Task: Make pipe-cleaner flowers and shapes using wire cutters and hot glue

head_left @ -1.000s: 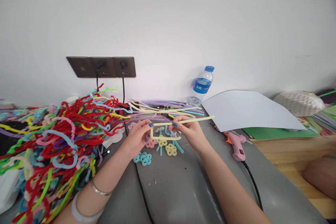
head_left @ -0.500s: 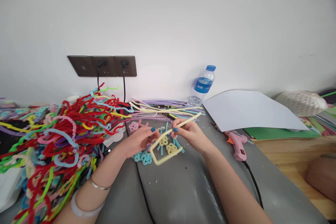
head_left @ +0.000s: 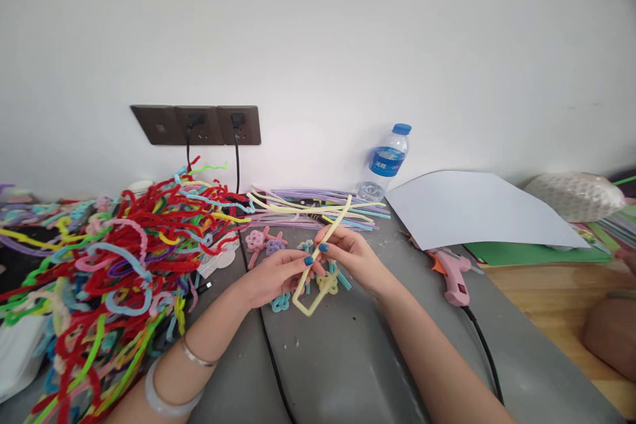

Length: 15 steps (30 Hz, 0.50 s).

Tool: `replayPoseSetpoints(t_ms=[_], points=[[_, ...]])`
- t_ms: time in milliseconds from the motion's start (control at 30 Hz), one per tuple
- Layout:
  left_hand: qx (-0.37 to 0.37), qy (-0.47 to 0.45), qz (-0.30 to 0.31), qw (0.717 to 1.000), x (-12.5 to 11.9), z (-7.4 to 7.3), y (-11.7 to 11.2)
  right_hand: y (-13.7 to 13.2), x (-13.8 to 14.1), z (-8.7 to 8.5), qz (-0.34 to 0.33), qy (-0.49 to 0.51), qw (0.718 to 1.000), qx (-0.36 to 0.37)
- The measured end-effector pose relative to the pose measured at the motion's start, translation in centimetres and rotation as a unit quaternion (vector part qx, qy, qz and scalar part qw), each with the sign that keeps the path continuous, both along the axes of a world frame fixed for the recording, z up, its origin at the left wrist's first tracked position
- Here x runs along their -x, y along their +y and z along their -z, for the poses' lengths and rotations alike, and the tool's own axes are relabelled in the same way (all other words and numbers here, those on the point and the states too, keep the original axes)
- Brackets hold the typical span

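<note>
A pale yellow pipe cleaner (head_left: pixel 304 301), bent at its lower end into a squared hook, is pinched between my two hands. My left hand (head_left: pixel 279 275) grips it by thumb and fingers just above the bend. Close beside, my right hand (head_left: pixel 350 255) pinches the straight part, whose free end points up and away. Beneath and around the hands lie small looped pipe-cleaner flowers: a pink one (head_left: pixel 255 240), a purple one (head_left: pixel 275 247), a blue one (head_left: pixel 281 303) and a yellow one (head_left: pixel 328 282), partly covered by my fingers.
A tangled heap of coloured pipe cleaners (head_left: pixel 119 265) covers the left side. Straight pipe cleaners (head_left: pixel 308 202) lie by the wall near a tilted water bottle (head_left: pixel 387 162). To the right are a pink glue gun (head_left: pixel 454 278) and white paper (head_left: pixel 477 209). A black cable (head_left: pixel 271 358) crosses the table.
My left hand has moved right, closer to my right hand, and now pinches the yellow pipe cleaner. The pipe cleaner has swung steeper, its free end pointing further upward.
</note>
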<state>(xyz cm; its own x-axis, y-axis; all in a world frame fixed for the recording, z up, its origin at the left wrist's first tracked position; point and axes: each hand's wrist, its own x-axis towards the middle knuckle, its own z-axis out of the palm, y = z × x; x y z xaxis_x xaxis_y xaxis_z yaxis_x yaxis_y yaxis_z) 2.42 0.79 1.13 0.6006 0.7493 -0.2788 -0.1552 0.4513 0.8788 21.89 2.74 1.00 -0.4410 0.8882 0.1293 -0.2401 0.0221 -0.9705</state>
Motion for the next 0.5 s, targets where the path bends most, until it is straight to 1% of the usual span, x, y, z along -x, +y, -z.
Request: replayPoseSetpoints(t_ms=[100,167,267,400,433,500], points=[[0.017,-0.021,0.028,0.999,0.19,0.19,0.06,0.03,-0.11,-0.03,0.042,0.015,0.999,0.006],[0.017,-0.023,0.026,0.999,0.25,0.48,0.13,0.03,-0.18,-0.15,0.061,0.029,0.998,0.011],[0.004,-0.014,-0.015,1.000,0.25,0.91,0.33,-0.02,-0.06,-0.23,0.059,0.028,0.998,0.015],[-0.027,0.006,-0.063,0.998,0.11,0.86,0.52,-0.02,0.37,0.14,0.013,-0.017,1.000,0.003],[-0.039,0.017,-0.076,0.996,0.07,0.75,0.54,0.02,0.41,0.24,0.018,-0.024,1.000,0.002],[-0.068,0.051,-0.103,0.991,0.03,0.54,0.57,0.15,0.32,0.36,0.056,-0.030,0.998,0.003]])
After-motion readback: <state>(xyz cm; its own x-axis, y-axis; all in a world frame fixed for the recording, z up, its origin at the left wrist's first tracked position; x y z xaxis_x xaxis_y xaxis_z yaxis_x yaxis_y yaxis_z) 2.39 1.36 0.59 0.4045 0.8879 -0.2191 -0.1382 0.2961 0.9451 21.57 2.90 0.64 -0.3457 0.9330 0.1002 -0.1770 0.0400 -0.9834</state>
